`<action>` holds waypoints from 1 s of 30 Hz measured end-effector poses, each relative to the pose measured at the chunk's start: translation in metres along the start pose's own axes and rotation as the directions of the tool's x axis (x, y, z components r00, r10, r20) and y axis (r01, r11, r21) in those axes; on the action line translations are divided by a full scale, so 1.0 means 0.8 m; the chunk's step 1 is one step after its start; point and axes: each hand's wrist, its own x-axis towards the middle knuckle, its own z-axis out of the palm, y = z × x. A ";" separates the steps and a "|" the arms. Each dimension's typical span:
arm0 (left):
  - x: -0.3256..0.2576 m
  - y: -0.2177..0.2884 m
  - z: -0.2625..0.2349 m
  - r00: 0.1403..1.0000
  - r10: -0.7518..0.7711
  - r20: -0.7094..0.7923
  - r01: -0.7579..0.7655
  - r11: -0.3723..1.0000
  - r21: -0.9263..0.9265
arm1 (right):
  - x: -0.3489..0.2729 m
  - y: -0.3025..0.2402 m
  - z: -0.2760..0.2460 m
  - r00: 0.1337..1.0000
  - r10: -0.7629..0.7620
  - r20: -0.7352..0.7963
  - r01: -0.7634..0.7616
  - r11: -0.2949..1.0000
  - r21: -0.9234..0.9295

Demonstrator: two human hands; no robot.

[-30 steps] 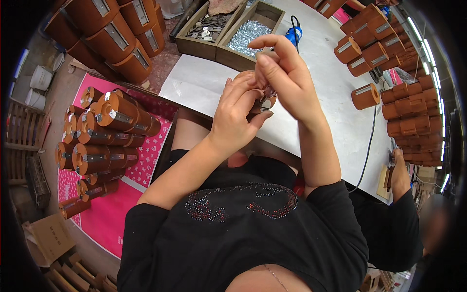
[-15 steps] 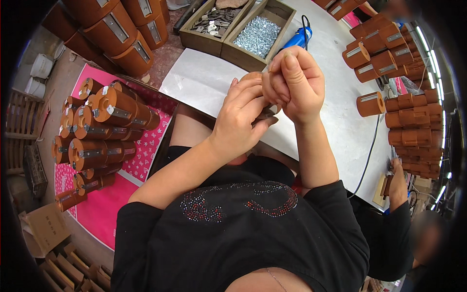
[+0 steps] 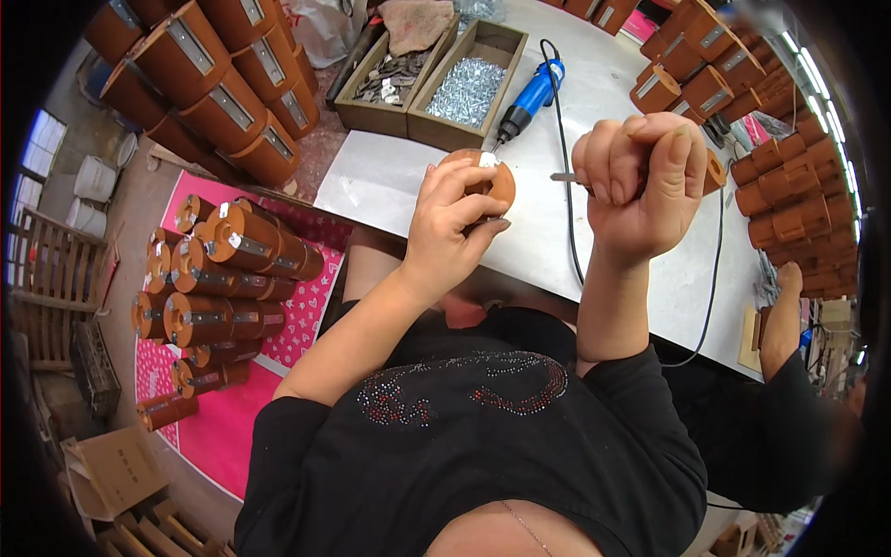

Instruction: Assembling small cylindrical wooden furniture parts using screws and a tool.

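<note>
White tabletop (image 3: 677, 288) spreads out around the wooden screw box (image 3: 447, 131), pink sheeting (image 3: 218, 436) lies well off to the box's lower left, stacked brown cylinders (image 3: 223, 104) rise to its left, and a blue power tool (image 3: 533, 98) rests just to its right. Nearer the wearer than the box, the left hand (image 3: 452, 218) curls snugly round a brown round piece (image 3: 502, 187), which shows beyond the fingertips; farther right of the box, the right hand (image 3: 640, 181) is a tight fist round a slim grey metal piece (image 3: 562, 176), tip poking out leftward.
</note>
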 end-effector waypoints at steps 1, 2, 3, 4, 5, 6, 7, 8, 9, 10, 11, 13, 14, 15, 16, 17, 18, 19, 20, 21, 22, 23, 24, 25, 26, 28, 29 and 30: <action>-0.002 -0.001 0.002 1.000 -0.003 -0.002 0.003 1.000 -0.017 | -0.003 -0.002 -0.004 1.000 0.001 -0.021 -0.001 1.000 -0.015; -0.002 -0.001 0.003 1.000 -0.007 -0.004 0.007 0.999 -0.034 | -0.007 -0.003 -0.005 1.000 -0.010 -0.020 0.010 1.000 -0.016; 0.000 -0.001 0.002 1.000 0.002 -0.006 -0.002 1.000 -0.031 | -0.012 -0.002 -0.006 0.998 0.015 -0.061 -0.015 1.000 0.002; 0.001 0.003 0.000 1.000 -0.015 0.008 0.015 0.999 -0.028 | -0.017 -0.003 -0.007 0.994 0.047 -0.103 -0.045 0.999 0.022; 0.001 0.007 -0.002 0.999 -0.034 0.022 0.034 0.999 -0.024 | -0.020 -0.004 -0.008 0.991 0.065 -0.119 -0.064 0.998 0.011; 0.003 0.013 -0.002 0.999 -0.032 0.020 0.033 0.999 -0.021 | -0.022 -0.004 -0.009 0.991 0.064 -0.118 -0.063 0.998 0.013; 0.005 0.020 -0.001 0.997 -0.073 -0.034 0.073 0.997 -0.011 | -0.022 -0.003 -0.010 0.988 0.081 -0.132 -0.078 0.997 0.026; 0.006 0.023 -0.002 0.989 -0.114 -0.090 0.114 0.993 -0.003 | -0.022 -0.002 -0.010 0.985 0.099 -0.144 -0.094 0.995 0.041; 0.005 0.022 -0.006 0.989 -0.114 -0.093 0.115 0.993 0.002 | -0.023 -0.002 -0.010 0.985 0.099 -0.141 -0.094 0.995 0.047; 0.004 0.019 -0.011 0.995 -0.102 -0.022 0.105 0.982 0.154 | -0.023 -0.002 -0.011 0.982 0.110 -0.152 -0.106 0.994 0.033; 0.003 0.015 -0.019 0.993 -0.103 0.048 0.084 0.949 0.303 | -0.023 -0.002 -0.012 0.979 0.122 -0.162 -0.120 0.993 0.022; 0.010 0.010 -0.043 0.983 -0.094 0.158 0.040 0.947 0.319 | -0.026 -0.005 -0.016 0.976 0.135 -0.169 -0.133 0.991 0.022; 0.014 0.008 -0.057 0.958 -0.088 0.274 -0.007 0.946 0.325 | -0.030 -0.008 -0.020 0.972 0.149 -0.183 -0.149 0.989 0.017; 0.019 0.008 -0.074 0.925 -0.140 0.354 0.009 0.938 0.347 | -0.033 -0.011 -0.023 0.966 0.159 -0.205 -0.161 0.987 0.011; 0.023 0.009 -0.092 0.883 -0.195 0.427 0.023 0.926 0.376 | -0.035 -0.012 -0.023 0.966 0.167 -0.199 -0.166 0.986 0.020; 0.022 0.006 -0.102 0.880 -0.214 0.423 -0.019 0.876 0.481 | -0.037 -0.012 -0.024 0.959 0.189 -0.210 -0.191 0.982 0.011; 0.022 0.008 -0.100 0.881 -0.222 0.418 -0.010 0.875 0.485 | -0.041 -0.012 -0.025 0.952 0.211 -0.222 -0.216 0.976 0.000; 0.026 0.014 -0.095 0.893 -0.236 0.382 0.057 0.904 0.424 | -0.042 -0.014 -0.023 0.946 0.223 -0.236 -0.227 0.974 0.011; 0.026 0.019 -0.092 0.904 -0.262 0.338 0.130 0.921 0.367 | -0.043 -0.011 -0.018 0.947 0.230 -0.225 -0.230 0.973 0.026; 0.025 0.020 -0.083 0.905 -0.272 0.328 0.138 0.916 0.377 | -0.043 -0.008 -0.013 0.943 0.251 -0.218 -0.247 0.968 0.049; 0.020 0.018 -0.068 0.952 -0.244 0.182 0.152 0.900 0.408 | -0.043 -0.006 -0.008 0.939 0.272 -0.211 -0.263 0.962 0.069; 0.016 0.012 -0.051 0.978 -0.205 0.035 0.170 0.884 0.435 | -0.042 -0.001 -0.003 0.944 0.270 -0.191 -0.263 0.963 0.064; 0.012 0.008 -0.042 0.981 -0.156 -0.112 0.191 0.868 0.459 | -0.042 0.001 0.003 0.944 0.275 -0.183 -0.266 0.961 0.070; 0.009 0.006 -0.037 0.982 -0.120 -0.145 0.177 0.854 0.489 | -0.044 0.002 0.006 0.945 0.279 -0.172 -0.271 0.960 0.071; 0.007 0.004 -0.037 0.981 -0.122 -0.148 0.180 0.855 0.487 | -0.044 0.003 0.008 0.945 0.284 -0.161 -0.275 0.959 0.072; 0.002 0.002 -0.040 0.984 -0.096 -0.147 0.155 0.873 0.462 | -0.046 0.006 0.008 0.949 0.283 -0.142 -0.276 0.959 0.065; 0.002 0.002 -0.042 0.984 -0.101 -0.148 0.159 0.873 0.461 | -0.047 0.007 0.009 0.947 0.291 -0.137 -0.282 0.956 0.081; 0.003 0.002 -0.045 0.989 -0.116 -0.097 0.145 0.905 0.400 | -0.047 0.009 0.009 0.946 0.298 -0.131 -0.287 0.953 0.096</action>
